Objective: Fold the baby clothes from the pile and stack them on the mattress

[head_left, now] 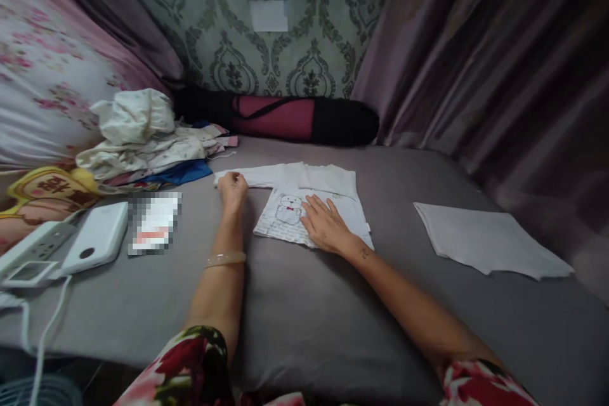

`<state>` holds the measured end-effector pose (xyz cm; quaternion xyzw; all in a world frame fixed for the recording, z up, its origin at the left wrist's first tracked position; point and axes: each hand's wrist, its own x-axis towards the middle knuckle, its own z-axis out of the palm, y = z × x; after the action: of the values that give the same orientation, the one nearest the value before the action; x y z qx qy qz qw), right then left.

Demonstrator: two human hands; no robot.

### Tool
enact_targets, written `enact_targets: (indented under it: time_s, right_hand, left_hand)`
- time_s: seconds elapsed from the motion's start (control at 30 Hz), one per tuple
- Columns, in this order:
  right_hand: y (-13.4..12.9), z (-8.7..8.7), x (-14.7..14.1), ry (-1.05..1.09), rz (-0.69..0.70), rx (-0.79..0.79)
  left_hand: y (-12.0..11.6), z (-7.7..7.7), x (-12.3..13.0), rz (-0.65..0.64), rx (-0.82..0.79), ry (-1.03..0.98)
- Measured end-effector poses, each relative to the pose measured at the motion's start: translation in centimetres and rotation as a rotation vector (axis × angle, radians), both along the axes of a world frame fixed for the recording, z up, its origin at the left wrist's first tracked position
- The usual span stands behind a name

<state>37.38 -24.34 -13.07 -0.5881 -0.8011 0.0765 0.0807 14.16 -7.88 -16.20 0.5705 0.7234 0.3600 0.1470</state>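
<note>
A small white long-sleeved shirt with a bear drawing and a red bow lies flat on the grey sheet. Its left-hand sleeve stretches out to the side, while the other sleeve is folded across the top of the body. My left hand is closed on the cuff end of the outstretched sleeve. Flat on the shirt's front, right beside the bear, rests my right hand with its fingers spread.
A folded white garment lies at the right. Piled clothes are at the left, near a white power bank, a power strip and cables. A black and maroon long bag lies along the wall.
</note>
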Motion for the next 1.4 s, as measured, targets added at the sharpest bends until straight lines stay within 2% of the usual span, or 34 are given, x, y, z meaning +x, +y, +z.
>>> enact_targets:
  time_s: [0.07,0.17,0.3,0.47,0.57,0.63,0.77,0.9,1.07,1.17,1.27,1.33,1.4]
  right_hand:
    - [1.1,-0.3,-1.9,0.016,0.061,0.038]
    - [2.0,-1.5,-4.2,0.016,0.146,-0.011]
    - [2.1,-2.5,-5.1,0.009,0.163,-0.081]
    - [2.8,-1.2,-4.8,0.027,0.193,-0.106]
    - [5.1,-0.4,-4.2,0.067,0.205,-0.075]
    - [7.4,-0.4,-3.5,0.086,0.117,-0.045]
    - [12.1,-1.3,-1.7,0.041,-0.102,-0.022]
    - [15.0,-2.4,-1.1,0.010,-0.160,-0.020]
    - [16.1,-3.1,-1.3,-0.015,-0.163,-0.077]
    - [16.6,-2.8,-1.6,-0.009,-0.163,-0.111]
    - [17.4,-2.3,-2.4,0.022,-0.145,-0.075]
    - [17.8,-2.2,-3.2,0.043,-0.121,-0.077]
    - [18.1,-2.3,-4.1,0.060,-0.116,-0.121]
  left_hand:
    - [-0.1,0.1,-0.5,0.054,-0.006,-0.003]
    - [-0.7,0.1,-1.0,0.182,-0.038,0.028]
    - [-1.1,0.2,-1.3,0.366,-0.082,0.058]
    - [-0.1,1.0,-1.2,0.459,-0.194,0.008]
    - [0.6,1.1,-0.9,0.492,-0.199,0.014]
    - [0.9,0.9,-0.9,0.508,-0.184,0.034]
    - [1.4,0.3,-1.3,0.477,-0.169,0.033]
    - [2.3,-0.1,-2.1,0.425,-0.176,0.005]
    - [3.1,0.1,-2.8,0.419,-0.150,-0.025]
    - [3.4,0.1,-3.2,0.364,-0.213,-0.005]
    - [3.8,0.2,-3.7,0.322,-0.260,-0.011]
    - [4.2,0.3,-4.1,0.315,-0.218,-0.102]
    - [4.7,0.7,-4.4,0.291,-0.109,-0.304]
